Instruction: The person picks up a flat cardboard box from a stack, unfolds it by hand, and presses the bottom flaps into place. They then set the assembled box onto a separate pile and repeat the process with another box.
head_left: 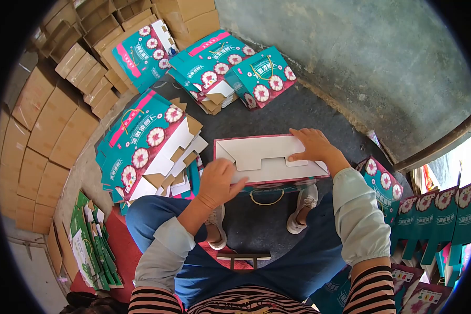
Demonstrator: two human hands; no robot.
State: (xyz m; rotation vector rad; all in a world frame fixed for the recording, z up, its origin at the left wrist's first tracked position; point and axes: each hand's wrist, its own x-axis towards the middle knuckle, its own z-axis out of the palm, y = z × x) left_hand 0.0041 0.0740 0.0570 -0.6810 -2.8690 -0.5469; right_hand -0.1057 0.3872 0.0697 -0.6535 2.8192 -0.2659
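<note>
- Striped sleeves (370,288) come first, then pale cuffs (361,220) on the forearms and blue trousers (309,254), knees apart.
- Left hand (218,180) is at the box's left end, fingers loosely curled, thumb stuck out; it's a touch blurred, and I can't tell whether it has hold of anything.
- Right hand (316,146) lies spread over the other end, fingers towards the far edge, thumb on a flap.
- Between the two is the box (272,144), beyond the knees, flapped side up: plain white flaps with stepped edges near the middle, dark pink rim, teal print on the near side, a yellow cord (267,203) looping below. What bears it I can't see.
- Past the left knee, a pile of teal cartons (125,152).
- Farther off, brown boxes (55,118) and a grey wall (361,57).
</note>
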